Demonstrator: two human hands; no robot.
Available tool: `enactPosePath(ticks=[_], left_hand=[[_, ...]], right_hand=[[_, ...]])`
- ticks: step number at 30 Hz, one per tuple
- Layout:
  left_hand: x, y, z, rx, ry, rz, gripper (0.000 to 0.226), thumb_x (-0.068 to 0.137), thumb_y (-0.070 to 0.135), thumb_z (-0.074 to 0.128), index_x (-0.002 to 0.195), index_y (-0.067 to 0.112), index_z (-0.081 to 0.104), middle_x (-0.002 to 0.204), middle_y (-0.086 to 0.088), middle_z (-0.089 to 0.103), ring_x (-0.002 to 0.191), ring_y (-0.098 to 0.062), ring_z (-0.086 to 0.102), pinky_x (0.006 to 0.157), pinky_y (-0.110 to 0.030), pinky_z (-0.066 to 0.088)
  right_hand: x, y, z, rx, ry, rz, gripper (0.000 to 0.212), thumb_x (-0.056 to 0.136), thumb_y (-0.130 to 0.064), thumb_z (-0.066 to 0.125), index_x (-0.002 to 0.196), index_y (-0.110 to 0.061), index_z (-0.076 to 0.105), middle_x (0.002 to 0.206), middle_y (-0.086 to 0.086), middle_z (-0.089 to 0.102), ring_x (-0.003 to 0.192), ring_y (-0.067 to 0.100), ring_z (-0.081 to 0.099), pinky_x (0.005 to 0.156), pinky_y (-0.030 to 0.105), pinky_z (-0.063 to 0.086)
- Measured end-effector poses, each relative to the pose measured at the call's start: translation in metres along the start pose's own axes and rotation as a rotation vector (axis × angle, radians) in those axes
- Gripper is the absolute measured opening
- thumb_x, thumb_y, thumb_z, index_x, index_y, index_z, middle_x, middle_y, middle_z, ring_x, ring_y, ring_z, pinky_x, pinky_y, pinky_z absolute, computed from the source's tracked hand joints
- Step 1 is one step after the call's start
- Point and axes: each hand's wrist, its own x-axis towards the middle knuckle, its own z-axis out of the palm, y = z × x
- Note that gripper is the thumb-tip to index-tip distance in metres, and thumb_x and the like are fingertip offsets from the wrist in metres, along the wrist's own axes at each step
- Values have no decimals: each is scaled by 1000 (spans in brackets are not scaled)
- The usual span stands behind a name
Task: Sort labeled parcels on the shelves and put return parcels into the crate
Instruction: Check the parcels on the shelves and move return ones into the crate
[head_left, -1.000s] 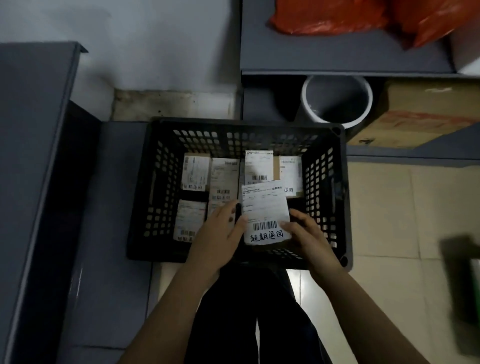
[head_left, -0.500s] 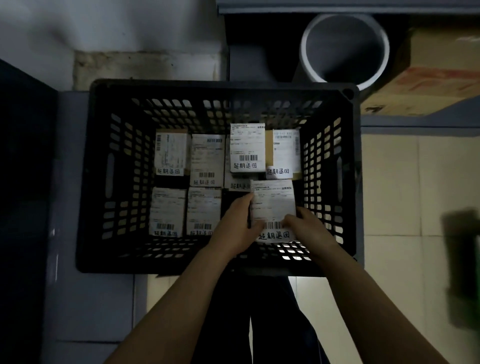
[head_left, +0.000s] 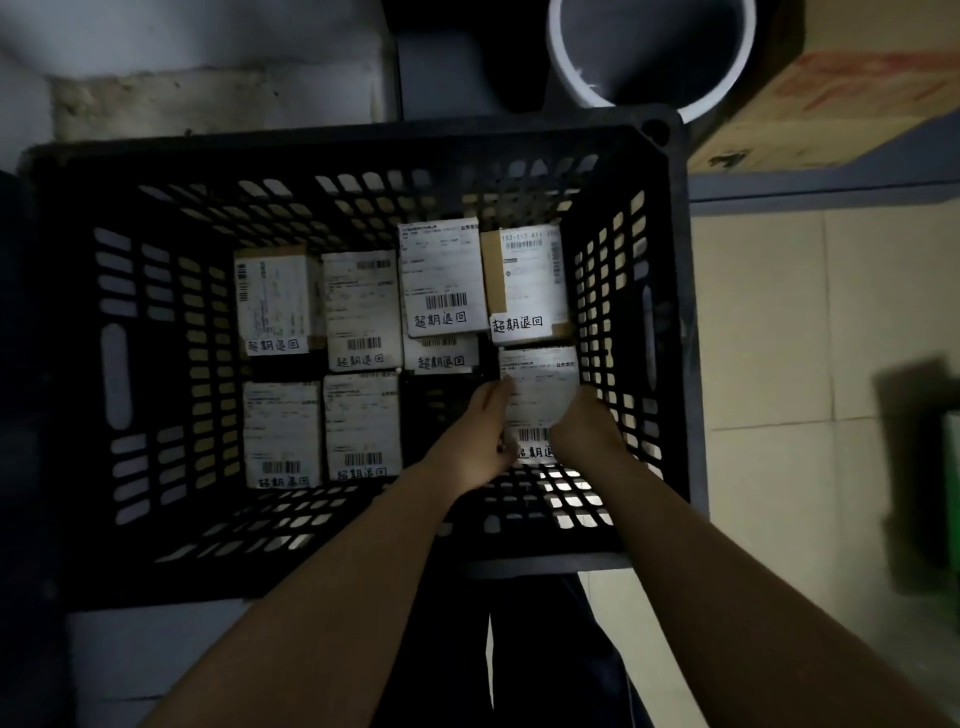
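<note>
Head view: your left hand (head_left: 475, 441) and right hand (head_left: 589, 431) both grip the labelled parcel (head_left: 540, 397), one on each side edge, so it lies between them. The parcel is low inside the black crate (head_left: 675, 338), at its near right corner, just nearer than the far-right parcel (head_left: 524, 280). Contact with the crate floor: cannot tell.

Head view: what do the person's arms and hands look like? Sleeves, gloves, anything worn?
Left hand and right hand are bare: no gloves, and no ring shows in the dim light. Left forearm and right forearm are bare too, with no sleeve, watch or band in view up to the frame edge. Dark trousers show between the arms.
</note>
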Motion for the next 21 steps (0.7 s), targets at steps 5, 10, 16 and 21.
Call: enactPosePath(ticks=[5,10,16,21], left_hand=[[16,-7,8,66,-15,14,83,92,13,62,155,13,8,160,-8,7,118,-21,53,99,-22,42],[18,-6,8,48,5,28,79,90,10,63,154,13,15,159,-9,11,133,-24,41,105,-21,36],[13,-4,4,38,85,27,73,90,8,61,152,12,23,155,-8,22,127,-23,46,105,-26,40],[-11,11,-15,189,250,123,59,87,9,62,143,10,42,135,-11,49,114,-26,56,94,-41,50]], right_hand=[[19,-1,9,72,66,10,55,95,-15,47,144,-11,25,139,16,47,123,35,50,103,47,43],[20,-1,14,46,83,24,78,95,-12,50,154,-19,0,153,16,29,133,34,41,109,49,36],[7,-4,7,-152,88,-73,80,90,-6,57,152,-9,7,153,20,19,140,33,29,111,43,36],[-28,-6,-14,-156,102,-238,61,85,1,53,143,-8,36,145,16,33,128,34,44,100,38,44]])
